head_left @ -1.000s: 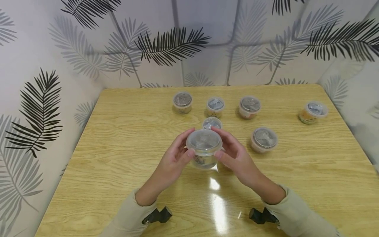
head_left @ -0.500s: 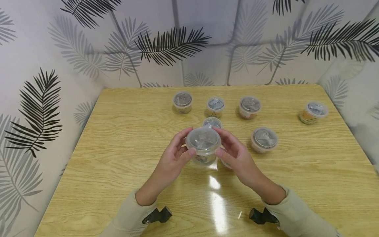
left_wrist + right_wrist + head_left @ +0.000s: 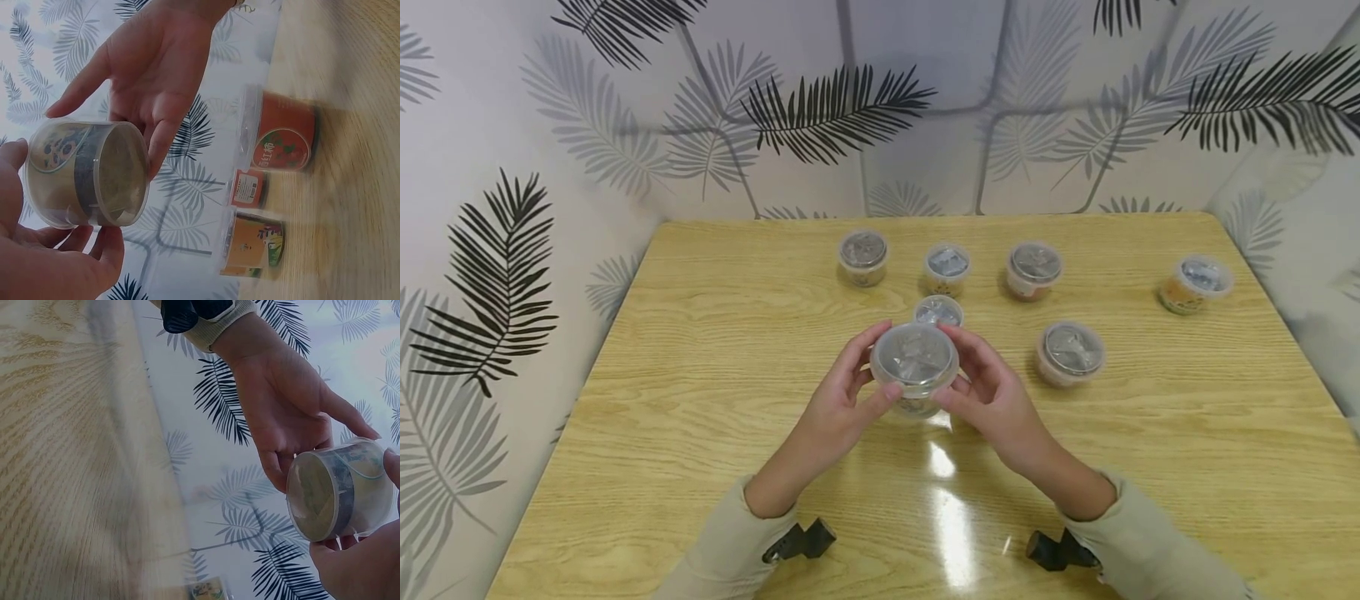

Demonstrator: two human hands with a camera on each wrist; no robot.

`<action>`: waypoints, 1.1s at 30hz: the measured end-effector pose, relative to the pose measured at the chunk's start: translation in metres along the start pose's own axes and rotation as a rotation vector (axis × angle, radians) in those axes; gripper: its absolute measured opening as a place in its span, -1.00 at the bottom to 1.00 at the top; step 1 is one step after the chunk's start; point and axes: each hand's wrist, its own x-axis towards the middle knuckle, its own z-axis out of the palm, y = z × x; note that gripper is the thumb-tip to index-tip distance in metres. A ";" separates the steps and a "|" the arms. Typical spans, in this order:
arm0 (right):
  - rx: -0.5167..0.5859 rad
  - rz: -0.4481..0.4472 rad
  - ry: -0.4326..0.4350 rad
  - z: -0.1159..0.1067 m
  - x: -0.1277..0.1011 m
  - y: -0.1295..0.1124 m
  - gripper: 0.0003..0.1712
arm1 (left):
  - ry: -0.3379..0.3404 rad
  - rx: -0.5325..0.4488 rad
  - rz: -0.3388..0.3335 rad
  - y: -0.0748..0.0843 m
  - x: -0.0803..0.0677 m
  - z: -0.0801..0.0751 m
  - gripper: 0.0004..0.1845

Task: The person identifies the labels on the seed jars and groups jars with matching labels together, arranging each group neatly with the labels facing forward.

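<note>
A clear lidded plastic tub (image 3: 916, 357) is held up above the wooden table by both hands. My left hand (image 3: 838, 408) grips its left side, thumb at the near rim and fingers round the back. On the opposite side my right hand (image 3: 1000, 408) holds it the same way. In the left wrist view the tub (image 3: 87, 175) hangs clear of the table and shows a dark band and a patterned label. Crumpled clear film shows in the lid. A smaller tub (image 3: 938, 311) stands just behind the held one.
Along the back of the table (image 3: 700, 375) stand a grey-topped tub (image 3: 862, 258), a blue-topped tub (image 3: 947, 268) and another tub (image 3: 1033, 271). Farther right are a pinkish tub (image 3: 1070, 354) and an orange tub (image 3: 1195, 283). Leaf-patterned cloth (image 3: 917, 158) encloses the table.
The held tub has tipped slightly, so its lid top shows more and its side less. Both hands keep their grip; the right thumb sits a little lower and farther left on the rim.
</note>
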 end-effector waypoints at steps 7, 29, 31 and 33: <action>0.001 -0.029 -0.009 0.000 0.000 0.004 -0.20 | -0.034 0.059 0.013 0.006 0.000 -0.003 -0.28; -0.056 0.035 -0.044 0.002 -0.004 0.005 -0.16 | -0.093 0.148 0.013 0.003 0.002 -0.017 -0.20; -0.075 0.035 -0.059 0.000 -0.004 0.005 -0.19 | -0.090 0.140 0.017 0.003 0.002 -0.017 -0.22; -0.086 0.026 -0.074 -0.002 -0.003 0.004 -0.21 | -0.087 0.133 0.023 0.003 0.002 -0.018 -0.22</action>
